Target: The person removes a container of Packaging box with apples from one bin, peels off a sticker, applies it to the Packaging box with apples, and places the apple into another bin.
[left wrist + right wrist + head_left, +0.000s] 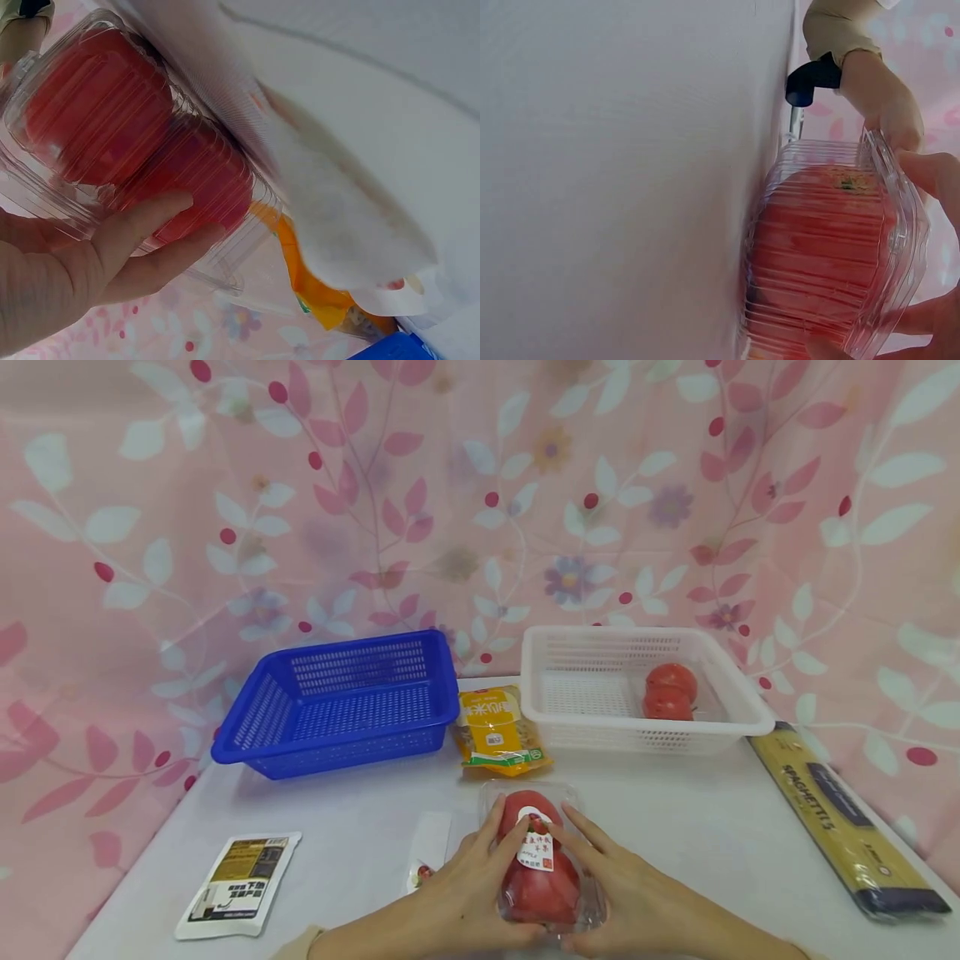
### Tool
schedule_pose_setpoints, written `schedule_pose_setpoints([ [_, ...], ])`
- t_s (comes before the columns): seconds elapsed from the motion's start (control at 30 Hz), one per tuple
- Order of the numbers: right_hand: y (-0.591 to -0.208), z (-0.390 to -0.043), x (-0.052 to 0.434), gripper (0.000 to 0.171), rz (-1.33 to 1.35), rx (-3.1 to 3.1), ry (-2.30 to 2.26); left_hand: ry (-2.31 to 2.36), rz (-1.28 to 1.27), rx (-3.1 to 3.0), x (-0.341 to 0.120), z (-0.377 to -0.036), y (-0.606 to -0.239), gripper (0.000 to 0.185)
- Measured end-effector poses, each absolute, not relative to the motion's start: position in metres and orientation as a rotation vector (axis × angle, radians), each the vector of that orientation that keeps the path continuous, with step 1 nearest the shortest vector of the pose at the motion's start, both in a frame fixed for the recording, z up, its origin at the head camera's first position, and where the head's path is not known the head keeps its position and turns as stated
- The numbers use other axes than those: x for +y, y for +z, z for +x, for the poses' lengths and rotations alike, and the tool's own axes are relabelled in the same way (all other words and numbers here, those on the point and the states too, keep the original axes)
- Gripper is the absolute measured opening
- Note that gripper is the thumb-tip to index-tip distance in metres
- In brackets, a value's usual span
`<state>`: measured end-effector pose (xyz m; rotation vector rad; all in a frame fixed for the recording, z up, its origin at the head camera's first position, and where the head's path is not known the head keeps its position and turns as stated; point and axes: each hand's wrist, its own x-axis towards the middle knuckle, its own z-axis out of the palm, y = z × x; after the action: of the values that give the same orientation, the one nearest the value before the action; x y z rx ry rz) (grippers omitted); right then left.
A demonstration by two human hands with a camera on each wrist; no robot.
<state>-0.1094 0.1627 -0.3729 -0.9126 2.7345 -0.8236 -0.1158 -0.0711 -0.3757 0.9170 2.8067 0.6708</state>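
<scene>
A clear plastic box of red fruit (pixel 542 896) lies on the table in front of me, a white label (pixel 536 853) on its lid. My left hand (pixel 474 893) holds its left side, with fingertips at the label and the thumb by the near edge. From the opposite side my right hand (pixel 632 893) holds it too, fingers spread over the lid and side. Two rounded red fruits fill the box (pixel 97 112) in the left wrist view. In the right wrist view, fingers (pixel 934 176) of the right hand touch the box's rim.
Behind stand a blue basket (pixel 337 739) and a white basket (pixel 600 733) holding another box of red fruit (pixel 670 692). A yellow food packet (pixel 495 731) sits between them. Left are a white-and-brown pouch (pixel 238 885) and a white paper strip (pixel 430 843); right, a spaghetti packet (pixel 840 818).
</scene>
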Motion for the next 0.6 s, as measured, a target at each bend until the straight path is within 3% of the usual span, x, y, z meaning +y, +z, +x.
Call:
schedule_pose_setpoints([
  [0.23,-0.369,-0.108,0.158,0.097,-0.907,2.777,-0.794,0.708,0.915,2.816,-0.072,-0.113,-0.374,0.098],
  [0.6,-0.344,-0.121,0.148,0.091,-1.313,3.061,-0.722,0.882,1.017,2.943,-0.083,-0.123,-0.347,0.096],
])
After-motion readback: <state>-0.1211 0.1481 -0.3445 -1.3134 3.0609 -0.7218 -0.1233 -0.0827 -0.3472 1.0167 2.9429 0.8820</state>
